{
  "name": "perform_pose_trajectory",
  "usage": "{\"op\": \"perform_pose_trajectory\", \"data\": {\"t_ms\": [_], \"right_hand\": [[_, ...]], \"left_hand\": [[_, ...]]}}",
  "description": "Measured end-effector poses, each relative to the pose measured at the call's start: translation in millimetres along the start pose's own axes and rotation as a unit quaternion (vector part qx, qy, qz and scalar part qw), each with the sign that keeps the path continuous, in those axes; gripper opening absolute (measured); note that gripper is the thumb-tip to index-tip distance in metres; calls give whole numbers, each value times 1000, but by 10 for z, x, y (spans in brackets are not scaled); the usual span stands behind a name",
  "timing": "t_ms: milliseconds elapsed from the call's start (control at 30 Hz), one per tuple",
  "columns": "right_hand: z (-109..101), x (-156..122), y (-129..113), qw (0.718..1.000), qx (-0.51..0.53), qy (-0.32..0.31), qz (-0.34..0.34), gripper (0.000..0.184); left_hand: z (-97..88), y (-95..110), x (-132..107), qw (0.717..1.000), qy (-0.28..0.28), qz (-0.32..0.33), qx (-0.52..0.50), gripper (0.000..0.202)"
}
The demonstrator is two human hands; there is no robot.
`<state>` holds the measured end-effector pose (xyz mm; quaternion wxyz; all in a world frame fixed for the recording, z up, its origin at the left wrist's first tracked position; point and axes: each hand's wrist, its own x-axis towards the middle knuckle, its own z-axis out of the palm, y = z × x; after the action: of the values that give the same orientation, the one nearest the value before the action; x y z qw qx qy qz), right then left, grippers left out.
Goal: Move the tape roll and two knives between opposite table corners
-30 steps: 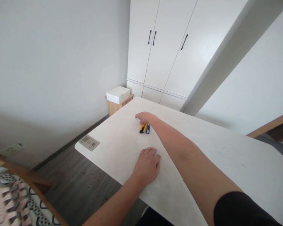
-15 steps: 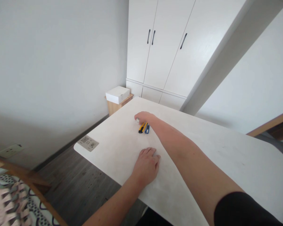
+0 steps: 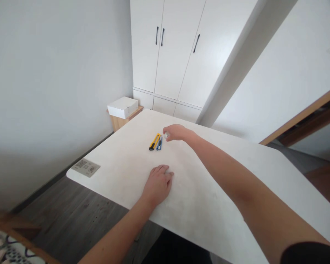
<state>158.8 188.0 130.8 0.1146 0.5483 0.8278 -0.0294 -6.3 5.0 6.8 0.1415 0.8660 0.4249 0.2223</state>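
Observation:
My right hand (image 3: 176, 132) reaches far across the white table (image 3: 203, 198), its fingers curled round a small pale object (image 3: 166, 136) that I cannot make out. Just left of it lie a yellow utility knife (image 3: 154, 141) and a blue one (image 3: 160, 143), side by side on the tabletop and not touched by the hand. My left hand (image 3: 157, 184) rests palm down with fingers flat near the table's front edge.
A white box (image 3: 123, 106) sits on a small wooden stand beyond the table's far left corner. White cupboard doors (image 3: 170, 51) fill the back wall. A grey label (image 3: 85, 167) is stuck at the table's left corner. Dark wood floor lies below on the left.
My right hand has lifted off the two knives and shifted to their right, still closed on the small object. The view has swung to the right. My left hand stays flat.

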Motion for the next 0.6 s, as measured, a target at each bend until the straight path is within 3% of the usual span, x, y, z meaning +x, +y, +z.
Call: {"op": "perform_pose_trajectory", "data": {"t_ms": [133,267,400,600], "right_hand": [[375,-998,591,990,-3,-76,116,45],[784,-1767,839,974,24,-114,196,42],[993,-2051,804,976,47,-93,194,46],[997,-2054,746,975,28,-114,189,48]], "left_hand": [[19,-3,3,1000,10,10,9,32],[38,0,-6,999,19,11,26,32],[46,-5,-13,999,23,17,39,33],[46,-16,-5,998,23,28,59,35]]}}
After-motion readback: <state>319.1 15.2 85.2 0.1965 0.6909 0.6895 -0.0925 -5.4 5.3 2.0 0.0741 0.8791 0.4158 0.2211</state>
